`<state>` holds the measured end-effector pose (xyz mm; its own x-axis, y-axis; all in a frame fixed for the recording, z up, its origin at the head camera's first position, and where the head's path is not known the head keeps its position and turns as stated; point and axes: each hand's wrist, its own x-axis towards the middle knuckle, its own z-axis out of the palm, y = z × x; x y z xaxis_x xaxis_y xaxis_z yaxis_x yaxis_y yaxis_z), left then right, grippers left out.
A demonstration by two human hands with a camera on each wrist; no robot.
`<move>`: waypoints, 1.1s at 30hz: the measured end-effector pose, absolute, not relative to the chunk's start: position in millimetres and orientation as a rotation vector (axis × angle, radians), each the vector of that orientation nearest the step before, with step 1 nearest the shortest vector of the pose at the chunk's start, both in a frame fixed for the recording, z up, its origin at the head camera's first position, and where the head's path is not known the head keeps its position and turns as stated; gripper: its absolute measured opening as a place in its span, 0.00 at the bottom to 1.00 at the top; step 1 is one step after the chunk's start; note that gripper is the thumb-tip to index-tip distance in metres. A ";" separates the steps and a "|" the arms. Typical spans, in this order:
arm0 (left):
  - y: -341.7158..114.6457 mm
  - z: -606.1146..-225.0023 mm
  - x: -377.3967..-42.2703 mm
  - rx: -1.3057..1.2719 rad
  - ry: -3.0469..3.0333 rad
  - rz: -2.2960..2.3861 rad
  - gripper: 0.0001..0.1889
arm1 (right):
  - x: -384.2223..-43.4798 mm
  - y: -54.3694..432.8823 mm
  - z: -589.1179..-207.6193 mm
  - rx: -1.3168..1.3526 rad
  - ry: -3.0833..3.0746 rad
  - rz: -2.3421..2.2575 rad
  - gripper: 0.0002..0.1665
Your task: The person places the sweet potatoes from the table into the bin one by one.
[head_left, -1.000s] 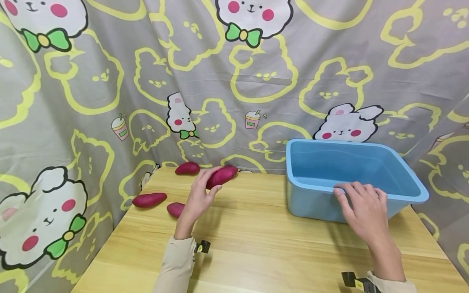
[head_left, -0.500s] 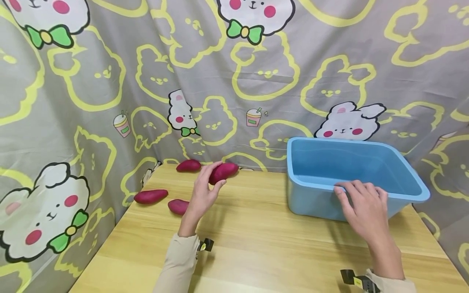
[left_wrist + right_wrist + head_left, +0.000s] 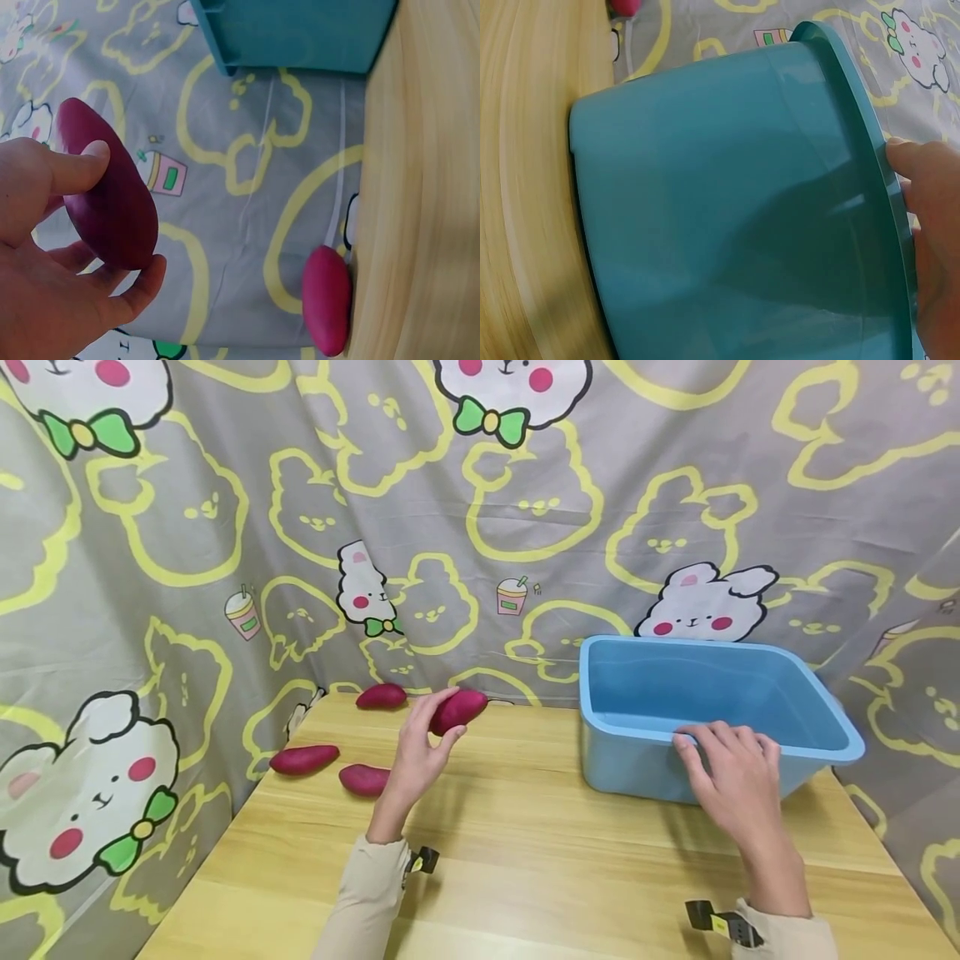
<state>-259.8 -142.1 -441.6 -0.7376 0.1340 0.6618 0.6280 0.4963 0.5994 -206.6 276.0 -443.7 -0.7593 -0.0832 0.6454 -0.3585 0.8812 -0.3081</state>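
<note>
My left hand (image 3: 420, 756) grips a purple sweet potato (image 3: 459, 712) between thumb and fingers, near the back of the wooden table. In the left wrist view, the thumb lies across this sweet potato (image 3: 112, 195) while other fingers support it from beneath. Three more sweet potatoes lie at the left: one at the back (image 3: 381, 697), one at the far left (image 3: 303, 760), and one (image 3: 363, 780) partly hidden by the left wrist. My right hand (image 3: 735, 781) holds the near rim of a blue plastic bin (image 3: 630, 764), its fingers curled over the edge.
The wooden table (image 3: 525, 860) reaches back to a grey patterned curtain (image 3: 450, 485), which also hangs at both sides. The bin stands at the back right, its open top facing up. Each wrist carries a small black camera (image 3: 426, 860).
The held sweet potato has turned slightly and shifted within my left hand, which stays near the same spot. My right hand stays on the bin's rim; the head view has shifted a little.
</note>
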 end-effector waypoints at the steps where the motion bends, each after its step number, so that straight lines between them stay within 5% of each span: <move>1: -140.1 -441.4 -259.5 -0.632 -2.200 -1.195 0.29 | -206.3 276.3 -443.5 0.316 -2.397 0.553 0.17; 33: -101.2 -419.2 -263.3 -0.722 -2.183 -1.177 0.27 | -205.6 274.3 -444.4 0.316 -2.340 0.568 0.14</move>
